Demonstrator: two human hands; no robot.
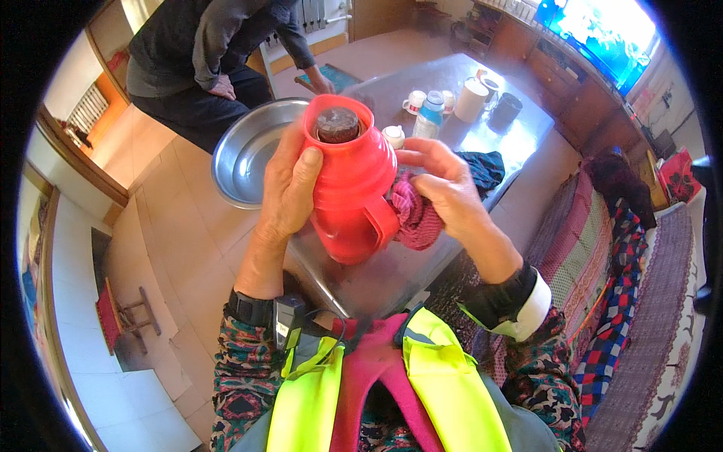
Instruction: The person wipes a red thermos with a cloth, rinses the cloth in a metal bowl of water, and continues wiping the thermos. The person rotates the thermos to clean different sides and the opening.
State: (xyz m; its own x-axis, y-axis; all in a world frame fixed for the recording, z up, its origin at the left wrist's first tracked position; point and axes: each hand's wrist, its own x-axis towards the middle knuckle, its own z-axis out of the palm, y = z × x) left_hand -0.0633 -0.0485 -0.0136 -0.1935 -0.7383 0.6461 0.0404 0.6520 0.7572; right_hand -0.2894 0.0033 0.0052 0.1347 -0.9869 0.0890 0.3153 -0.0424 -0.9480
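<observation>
A red plastic thermos flask [353, 192] with a dark stopper [337, 125] in its mouth stands upright or nearly so over the near end of a shiny table. My left hand [288, 186] grips its upper left side, thumb toward me. On the right, my right hand [443, 189] holds a crumpled pink cloth [417, 217] against the flask beside its handle, fingers bent. Whether the flask's base rests on the table cannot be told. Behind my left hand sits a wide steel basin [240, 164], partly hidden by hand and flask.
On the table [384, 291] stand a blue-and-white bottle [429, 117], a white mug [414, 103], a paper roll [471, 100], a grey cup [505, 112] and a dark cloth [483, 169]. Another person [209, 62] bends at upper left. A covered sofa [570, 254] lies right.
</observation>
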